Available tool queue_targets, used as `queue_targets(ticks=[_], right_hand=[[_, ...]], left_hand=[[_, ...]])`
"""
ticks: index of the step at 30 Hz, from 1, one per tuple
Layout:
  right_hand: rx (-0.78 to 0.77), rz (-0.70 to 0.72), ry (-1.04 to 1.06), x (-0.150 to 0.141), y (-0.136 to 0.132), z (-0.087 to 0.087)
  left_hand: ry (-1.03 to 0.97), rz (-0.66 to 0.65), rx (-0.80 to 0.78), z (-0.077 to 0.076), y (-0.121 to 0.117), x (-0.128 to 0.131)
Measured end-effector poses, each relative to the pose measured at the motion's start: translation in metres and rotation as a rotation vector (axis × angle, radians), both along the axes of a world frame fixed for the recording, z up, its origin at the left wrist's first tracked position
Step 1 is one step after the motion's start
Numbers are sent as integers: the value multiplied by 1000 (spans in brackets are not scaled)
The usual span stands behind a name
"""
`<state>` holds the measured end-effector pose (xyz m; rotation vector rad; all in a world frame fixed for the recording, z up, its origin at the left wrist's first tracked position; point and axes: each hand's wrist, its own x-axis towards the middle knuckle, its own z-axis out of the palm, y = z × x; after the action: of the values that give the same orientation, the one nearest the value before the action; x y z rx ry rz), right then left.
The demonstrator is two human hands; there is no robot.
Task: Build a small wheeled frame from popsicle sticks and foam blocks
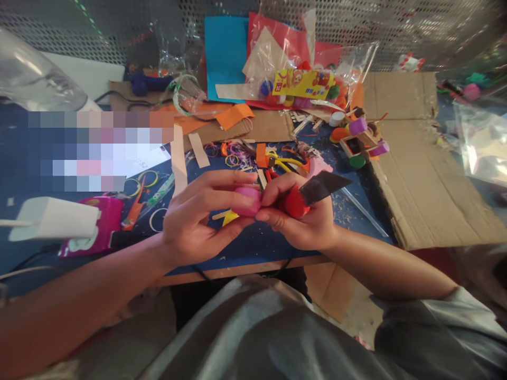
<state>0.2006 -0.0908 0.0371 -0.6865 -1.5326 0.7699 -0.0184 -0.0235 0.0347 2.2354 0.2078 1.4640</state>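
In the middle of the view, my left hand (202, 216) pinches a pink rounded piece (246, 202) that looks like a small cap. Close against it, my right hand (304, 221) is closed around a red object (295, 203) with a dark, pointed flat piece (327, 187) sticking out to the right. The fingertips of both hands meet at the right side of the pink piece. I cannot tell whether the right fingertips also hold something small there. A yellow scrap (230, 217) shows below the left fingers.
Pliers with yellow handles (285, 162) and a pink glue gun (317, 161) lie beyond my hands. A small stick-built model with coloured caps (360, 140) stands by the cardboard (431, 179). On the left are a white charger (55, 224), scissors-like yellow rings (148, 178) and a clear bottle (39, 74).
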Motion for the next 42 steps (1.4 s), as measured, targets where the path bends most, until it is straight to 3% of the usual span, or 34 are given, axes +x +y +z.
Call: queue_targets(ticks=[4,13,21,28,33,38,42], right_hand=[[13,11,-19,2,1,0],[31,4,-10,0,0,-3],[17,62,25,-2,2,-2],[61,114,1,-3,3,0],[59,88,-15,-5,3,-3],[16,8,25,-7,1,-9],[-1,33,20,-6,-1,-7]], left_hand=[[-51,-72,-21,-2,2,1],[-118,-29,-151,-8,-9,3],[-16,-86,-126,-1,-5,-6],[-54,-43,-84,-6,-5,-2],[-27,-15,-105,-3,-5,-4],[-147,-42,25,-4,-2,0],[-116,29,37,-5,-3,1]])
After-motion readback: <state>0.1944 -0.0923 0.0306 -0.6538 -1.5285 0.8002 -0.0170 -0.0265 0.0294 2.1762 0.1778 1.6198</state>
